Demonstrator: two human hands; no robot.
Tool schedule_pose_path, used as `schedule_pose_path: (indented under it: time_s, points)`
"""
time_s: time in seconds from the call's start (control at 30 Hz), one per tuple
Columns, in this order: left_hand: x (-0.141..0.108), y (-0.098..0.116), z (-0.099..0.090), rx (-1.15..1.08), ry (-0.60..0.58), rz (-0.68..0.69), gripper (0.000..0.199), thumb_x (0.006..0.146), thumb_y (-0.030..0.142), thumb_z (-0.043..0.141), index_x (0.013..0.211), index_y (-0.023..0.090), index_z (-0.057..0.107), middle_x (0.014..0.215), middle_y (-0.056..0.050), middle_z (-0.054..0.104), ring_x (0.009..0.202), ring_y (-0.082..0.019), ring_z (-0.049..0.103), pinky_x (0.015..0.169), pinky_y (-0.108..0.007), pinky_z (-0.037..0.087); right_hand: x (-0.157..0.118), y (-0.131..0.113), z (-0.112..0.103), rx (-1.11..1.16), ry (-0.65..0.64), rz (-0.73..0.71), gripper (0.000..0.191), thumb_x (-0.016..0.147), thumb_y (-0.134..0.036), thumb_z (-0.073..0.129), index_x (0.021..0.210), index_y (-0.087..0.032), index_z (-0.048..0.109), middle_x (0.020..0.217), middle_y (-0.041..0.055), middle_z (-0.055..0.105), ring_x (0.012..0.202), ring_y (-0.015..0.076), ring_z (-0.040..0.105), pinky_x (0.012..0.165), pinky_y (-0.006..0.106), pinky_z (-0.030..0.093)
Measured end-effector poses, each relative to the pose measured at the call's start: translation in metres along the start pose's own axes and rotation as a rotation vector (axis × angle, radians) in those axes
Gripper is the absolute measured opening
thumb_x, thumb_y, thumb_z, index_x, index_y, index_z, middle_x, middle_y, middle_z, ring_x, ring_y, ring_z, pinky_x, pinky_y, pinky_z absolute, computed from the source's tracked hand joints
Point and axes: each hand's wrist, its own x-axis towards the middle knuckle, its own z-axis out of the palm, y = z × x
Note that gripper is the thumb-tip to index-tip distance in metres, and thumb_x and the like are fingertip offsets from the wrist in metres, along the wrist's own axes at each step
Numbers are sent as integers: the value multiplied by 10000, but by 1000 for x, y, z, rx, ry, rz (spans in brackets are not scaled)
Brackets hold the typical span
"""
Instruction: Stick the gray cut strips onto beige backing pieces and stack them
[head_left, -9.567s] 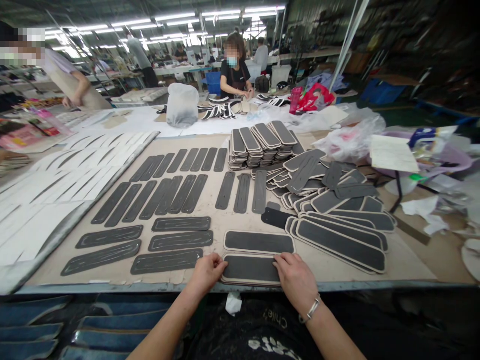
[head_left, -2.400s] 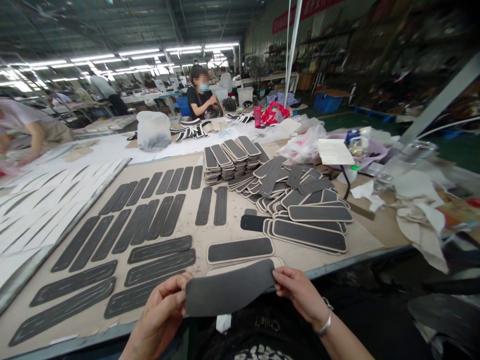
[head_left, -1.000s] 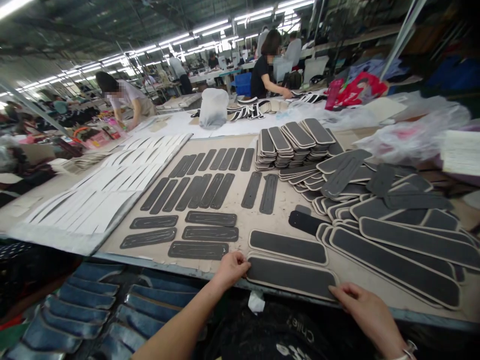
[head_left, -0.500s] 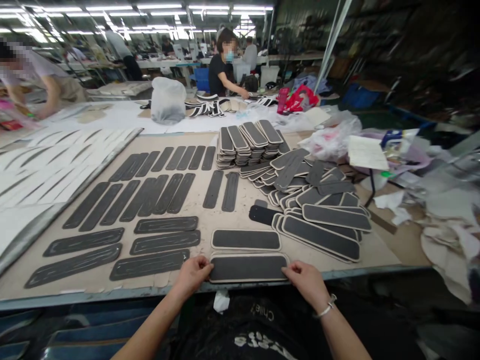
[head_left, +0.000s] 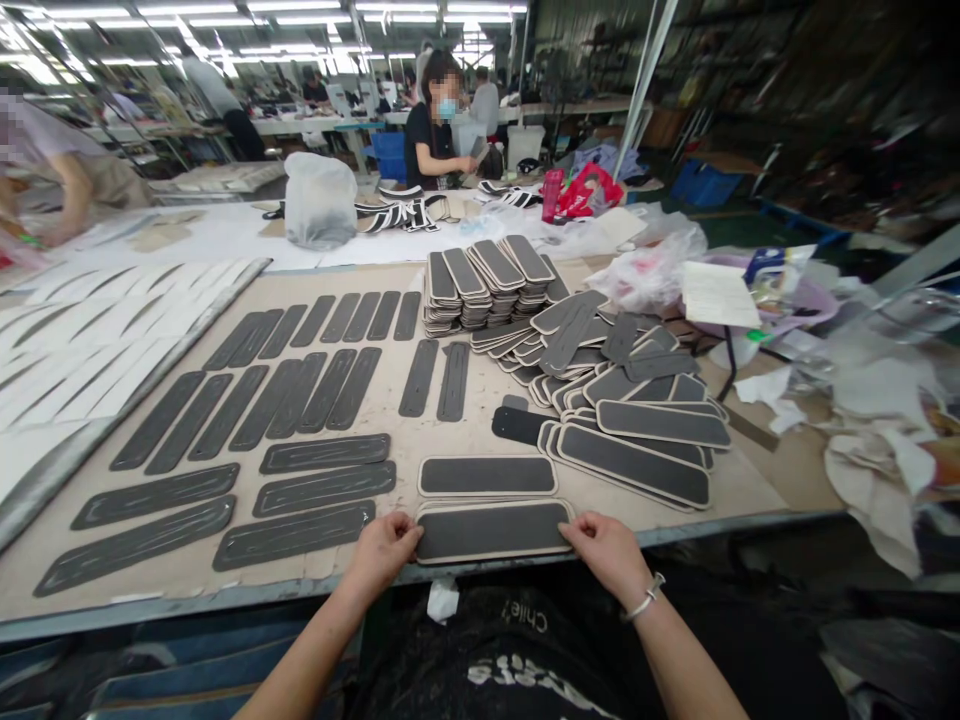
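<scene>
A long dark grey panel with a beige border [head_left: 491,531] lies at the table's front edge. My left hand [head_left: 386,550] pinches its left end between thumb and fingers, and my right hand [head_left: 609,550], with a bracelet at the wrist, pinches the right end. Just beyond it lies a similar bordered panel [head_left: 487,476]. To the left, several dark strips [head_left: 296,535] with shiny streaks on top are spread out in rows. A loose pile of bordered panels [head_left: 634,465] spreads to the right.
Neat stacks of bordered panels [head_left: 487,285] stand behind the pile. White sheets [head_left: 112,330] cover the left side. Plastic bags [head_left: 652,265] and a purple basin [head_left: 814,312] are at the right. A masked co-worker [head_left: 435,130] is across the table; another person [head_left: 64,170] bends at far left.
The view has shifted slightly to the right. Both hands keep their pinch on the panel's ends. The co-worker across the table has raised a hand from the pieces on the table.
</scene>
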Motion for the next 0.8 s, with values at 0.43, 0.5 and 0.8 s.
schedule_pose_path:
  time_s: [0.43,0.5,0.8]
  points:
    - [-6,11,-4,-6,-14,-39,193,703,356,527,615,185,515,463,19,576,486,-147,591,472,-207,397,0,-4,-1,-174,-33,3,344,745,-498,451,551,-228,542,537,-5,593,563,166,550,562,269,330]
    - [-7,9,-3,-31,-15,-35,188,705,348,536,616,184,511,469,21,575,485,-138,590,465,-199,397,0,-3,1,-227,-37,-8,349,752,-509,433,568,-232,539,548,-8,592,562,170,550,557,272,331]
    - [-5,0,2,-155,29,-1,176,703,297,569,814,201,473,458,85,513,435,-111,553,440,-185,376,-7,5,4,-273,195,-108,326,779,-537,440,747,-230,546,626,-5,592,530,165,552,518,289,405]
